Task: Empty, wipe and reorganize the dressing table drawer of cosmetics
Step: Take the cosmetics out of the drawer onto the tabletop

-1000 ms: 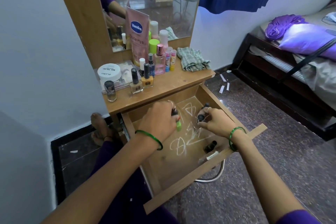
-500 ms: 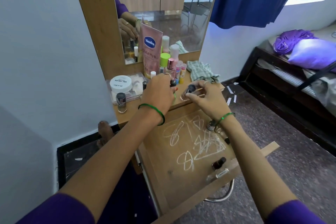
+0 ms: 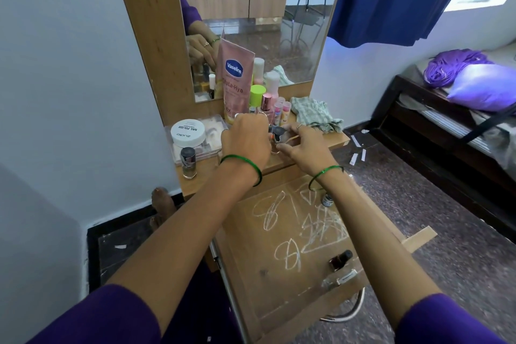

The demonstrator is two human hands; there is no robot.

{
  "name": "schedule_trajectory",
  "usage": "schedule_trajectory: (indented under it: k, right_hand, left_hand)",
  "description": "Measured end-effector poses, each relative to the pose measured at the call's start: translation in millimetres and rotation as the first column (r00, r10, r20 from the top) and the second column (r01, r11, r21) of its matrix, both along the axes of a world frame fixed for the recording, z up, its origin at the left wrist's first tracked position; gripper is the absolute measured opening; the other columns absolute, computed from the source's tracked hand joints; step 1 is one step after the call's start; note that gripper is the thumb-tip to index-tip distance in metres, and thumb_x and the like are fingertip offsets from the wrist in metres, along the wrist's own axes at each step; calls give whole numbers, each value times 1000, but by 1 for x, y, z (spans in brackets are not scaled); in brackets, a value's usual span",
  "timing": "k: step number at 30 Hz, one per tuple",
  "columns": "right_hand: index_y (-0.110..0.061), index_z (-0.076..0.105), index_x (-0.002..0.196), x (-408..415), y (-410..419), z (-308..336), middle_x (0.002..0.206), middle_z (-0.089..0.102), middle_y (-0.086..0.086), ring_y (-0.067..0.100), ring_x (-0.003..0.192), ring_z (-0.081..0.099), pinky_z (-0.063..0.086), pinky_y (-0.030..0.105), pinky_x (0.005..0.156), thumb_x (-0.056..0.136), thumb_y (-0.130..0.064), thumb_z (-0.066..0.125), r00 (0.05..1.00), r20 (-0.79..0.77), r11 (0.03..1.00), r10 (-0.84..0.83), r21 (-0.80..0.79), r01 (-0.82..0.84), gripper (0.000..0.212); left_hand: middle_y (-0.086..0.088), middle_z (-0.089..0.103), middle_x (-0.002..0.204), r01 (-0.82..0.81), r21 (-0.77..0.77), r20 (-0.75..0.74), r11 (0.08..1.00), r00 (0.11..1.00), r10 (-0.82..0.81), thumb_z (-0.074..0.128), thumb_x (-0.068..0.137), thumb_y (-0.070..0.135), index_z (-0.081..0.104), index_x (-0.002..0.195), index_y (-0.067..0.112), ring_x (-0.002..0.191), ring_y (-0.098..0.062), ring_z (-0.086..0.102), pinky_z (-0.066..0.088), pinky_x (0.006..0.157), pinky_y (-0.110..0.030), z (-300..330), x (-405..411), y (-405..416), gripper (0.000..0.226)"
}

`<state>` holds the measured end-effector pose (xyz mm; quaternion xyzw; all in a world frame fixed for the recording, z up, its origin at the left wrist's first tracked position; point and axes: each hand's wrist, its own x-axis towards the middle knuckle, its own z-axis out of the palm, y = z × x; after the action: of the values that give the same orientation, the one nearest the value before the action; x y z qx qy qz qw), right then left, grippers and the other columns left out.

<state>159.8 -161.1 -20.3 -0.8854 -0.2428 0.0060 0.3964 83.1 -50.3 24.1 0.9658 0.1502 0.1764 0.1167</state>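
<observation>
The wooden drawer [image 3: 251, 274] stands pulled out, its floor scrawled with white chalk. A dark bottle [image 3: 340, 259], a clear tube [image 3: 339, 280] and a small bottle [image 3: 326, 200] still lie in it. Both hands are over the dressing table top [image 3: 203, 173]. My left hand [image 3: 245, 139] is closed around a small bottle that it mostly hides. My right hand [image 3: 304, 148] holds a black-capped nail polish bottle [image 3: 277, 135] standing on the top. Behind them stand a pink Vaseline tube [image 3: 234, 78], a green-capped bottle [image 3: 257, 93] and several lip balms.
A white nail polish remover tub [image 3: 187, 131] sits on a clear box [image 3: 195, 145] at the left, with a grey-capped polish bottle [image 3: 188, 162] in front. A checked cloth [image 3: 315, 114] lies at the right. A bed [image 3: 446, 120] stands far right; a stool's metal ring [image 3: 346, 313] shows under the drawer.
Both hands rose out of the drawer, each carrying a small bottle, and came down onto the table top beside the other cosmetics. The camera tilted up toward the mirror.
</observation>
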Motion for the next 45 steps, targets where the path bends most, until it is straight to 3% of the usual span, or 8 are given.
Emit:
schedule_trajectory:
  k: [4,9,15,20,24,29,38,45]
  right_hand:
    - [-6,56,118,-4,-3,-4,86,60,3,13,75,56,39,4,65,81,0,64,999,-37,1000,5,9,-5,38]
    - [-13,59,109,-13,-27,-3,86,59,3,12,74,57,48,15,76,82,2,63,997,-73,993,16,115,-8,31]
    - [-15,67,94,-24,-109,-15,77,64,-1,11,71,59,45,7,69,80,-1,61,967,7,966,-255,-44,255,21]
    - [-10,67,101,-29,-141,-28,91,70,7,14,74,62,50,21,79,82,-4,59,952,-100,892,-288,-390,229,21]
    - [-2,64,94,-34,-127,-49,97,67,17,31,89,66,53,32,79,84,-4,54,964,-124,781,-235,-614,111,14]
    - [-5,53,92,-45,-117,-56,103,60,18,34,95,61,42,33,67,88,-1,44,973,-49,627,-228,-772,108,10]
    - [-3,51,110,-53,-119,-64,115,58,16,34,105,59,46,36,78,89,0,45,966,-38,571,-255,-812,118,22]
    - [-4,34,130,-54,-118,-68,125,53,15,34,113,55,45,40,85,89,-3,49,975,-79,549,-210,-835,51,44]
  left_hand:
    - [-9,61,104,7,4,-11,1000,1000,-7,57,92,15,59,99,11,103,-29,54,38,67,-36,-1,-1,1,9]
    - [-11,56,111,63,-46,23,997,998,-62,58,90,9,58,100,7,102,-32,54,45,74,-42,2,-5,2,11]
    - [-11,50,115,189,-92,204,978,964,-168,62,87,8,58,102,2,99,-31,56,50,82,-41,1,-16,-6,17]
    - [-3,54,113,299,-264,-68,917,942,-327,63,87,17,58,106,18,105,-23,55,44,88,-31,-33,-30,-37,19]
    - [-4,51,128,468,-304,-448,830,698,-558,69,84,25,51,130,16,123,-21,45,38,101,-30,-70,-40,-74,50]
    - [-10,51,128,571,-414,-479,709,526,-703,69,82,12,49,129,11,119,-26,49,42,97,-38,-97,-51,-105,52]
    - [-17,57,93,565,-432,-438,703,550,-711,48,86,-4,58,97,3,90,-33,54,38,67,-32,-94,-52,-125,17]
    - [-20,62,95,560,-407,-400,722,601,-692,49,87,1,61,98,4,90,-36,58,39,69,-34,-104,-54,-128,16]
